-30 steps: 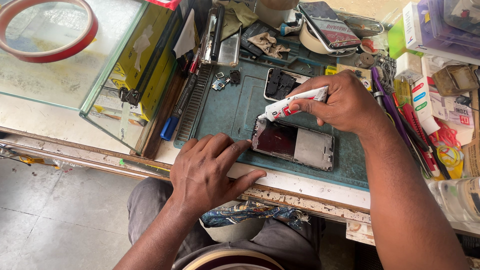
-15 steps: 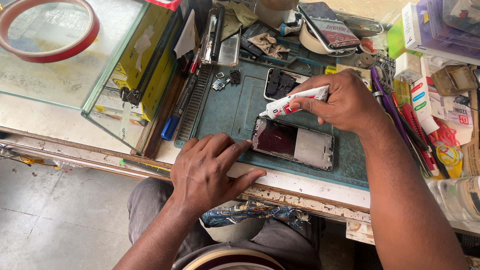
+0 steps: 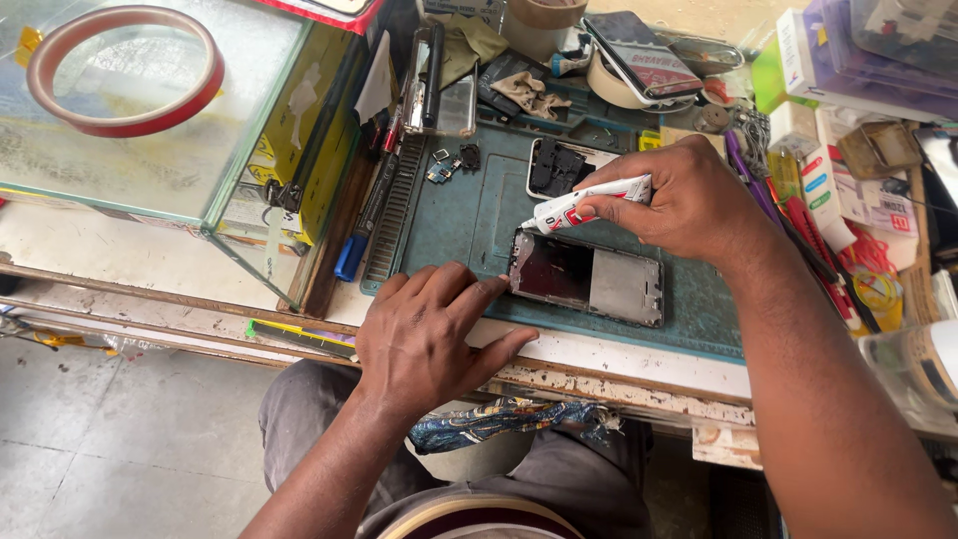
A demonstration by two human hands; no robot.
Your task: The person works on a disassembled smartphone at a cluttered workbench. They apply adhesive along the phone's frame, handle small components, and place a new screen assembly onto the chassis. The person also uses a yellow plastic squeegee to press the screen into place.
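1. Fingers of the right hand (image 3: 689,195) pinch a small white glue tube (image 3: 589,203), its nozzle at the opened dark phone frame's (image 3: 586,278) top-left corner, unchanged from a second ago.
2. Left hand (image 3: 429,334) (fingers spread, holding nothing) presses the green mat (image 3: 459,215) on the counter, fingertips touching the frame's left edge.

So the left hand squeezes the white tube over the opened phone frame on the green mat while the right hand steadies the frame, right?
Hands are swapped. In the head view the right hand holds the white tube over the phone frame on the green mat; the left hand steadies it.
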